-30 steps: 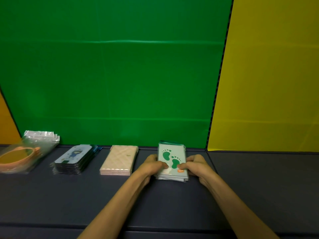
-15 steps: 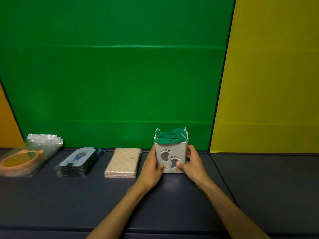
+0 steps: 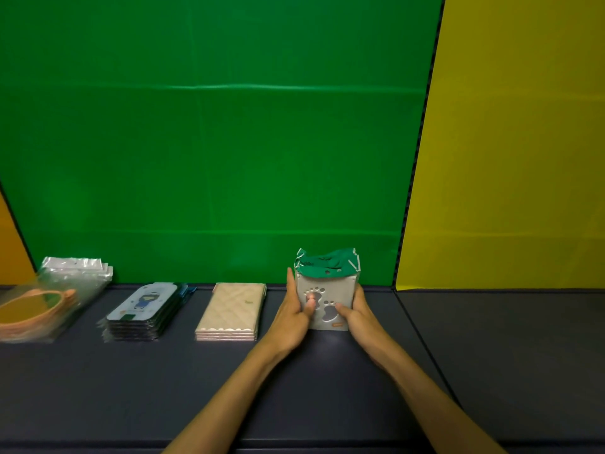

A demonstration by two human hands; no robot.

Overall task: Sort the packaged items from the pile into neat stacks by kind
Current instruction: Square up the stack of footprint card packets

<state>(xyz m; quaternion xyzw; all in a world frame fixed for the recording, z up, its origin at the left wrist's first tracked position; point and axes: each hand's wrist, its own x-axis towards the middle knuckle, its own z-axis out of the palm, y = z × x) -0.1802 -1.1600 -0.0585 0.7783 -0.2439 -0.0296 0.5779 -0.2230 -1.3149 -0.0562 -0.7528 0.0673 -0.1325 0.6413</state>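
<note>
A stack of footprint packets (image 3: 327,291), white with green tops, stands upright on its edge on the dark table (image 3: 163,388). My left hand (image 3: 293,311) holds its left side, thumb across the front. My right hand (image 3: 355,311) holds its right side, thumb on the front too. To the left lie a flat stack of beige quilted packets (image 3: 230,311), a stack of cartoon-figure packets (image 3: 142,311), and clear bags with orange rings (image 3: 42,304).
A green backdrop (image 3: 212,142) rises right behind the stacks, with a yellow panel (image 3: 510,142) at the right. A seam in the table surface (image 3: 422,339) runs just right of my right arm. Bare dark surface lies right of it.
The footprint stack lay flat a second ago; both hands have tipped it upright onto its edge and now hold it there, slightly squared up.
</note>
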